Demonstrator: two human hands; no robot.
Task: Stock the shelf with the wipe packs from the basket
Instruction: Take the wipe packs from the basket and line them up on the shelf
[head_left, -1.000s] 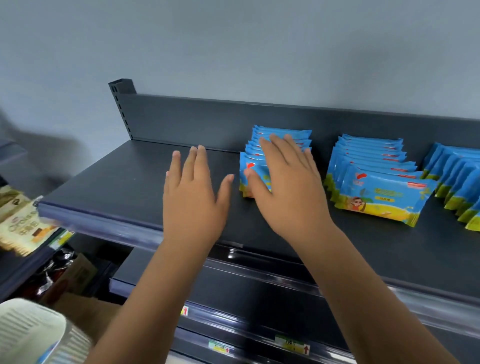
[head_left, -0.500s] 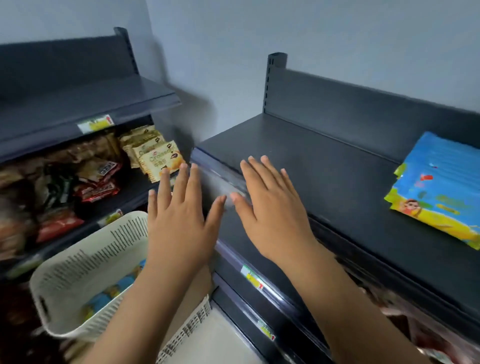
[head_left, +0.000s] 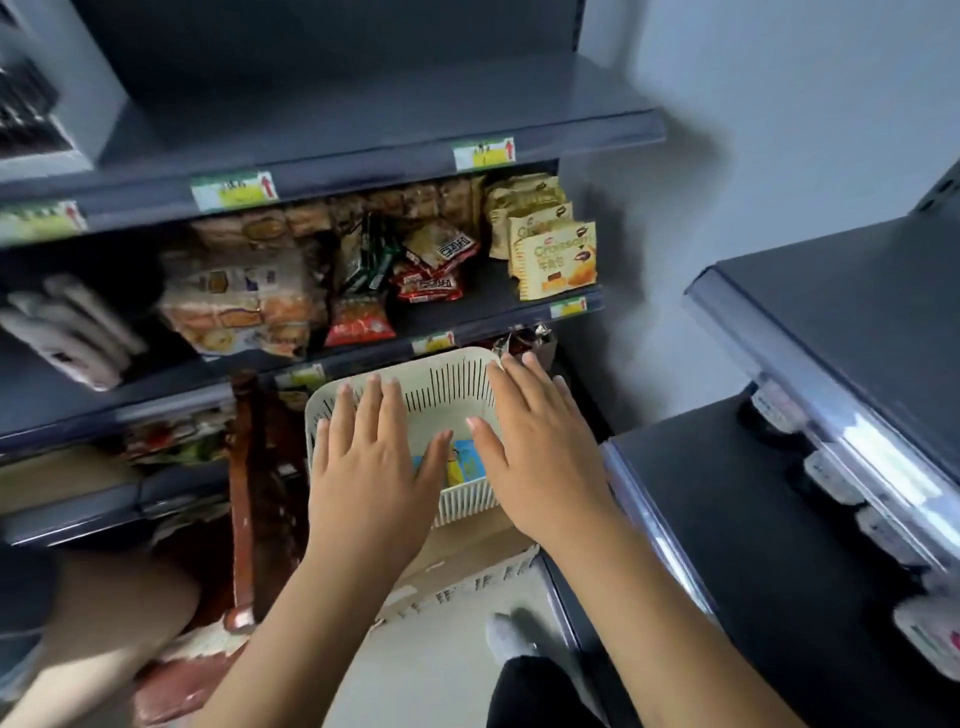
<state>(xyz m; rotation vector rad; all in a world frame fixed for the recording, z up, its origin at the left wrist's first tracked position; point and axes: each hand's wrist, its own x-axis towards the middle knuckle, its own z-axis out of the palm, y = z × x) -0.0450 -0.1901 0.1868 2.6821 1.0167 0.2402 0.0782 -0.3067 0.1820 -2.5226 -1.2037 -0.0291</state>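
Flanking the basket (head_left: 457, 387), dark shelves (head_left: 831, 332) meet grey wall (head_left: 779, 104).

A small shop aisle.
Dark metal shelves (head_left: 363, 156) carry price labels (head_left: 235, 190) along their front rails, with packaged snacks (head_left: 556, 265) lined up for sale and another shelving unit (head_left: 841, 322) standing at the right.

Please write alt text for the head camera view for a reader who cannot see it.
Two bare hands, left hand and right hand, spread open and empty above a white slotted basket with blue wipe packs showing between them. Behind stands a dark shelf of snack packets.
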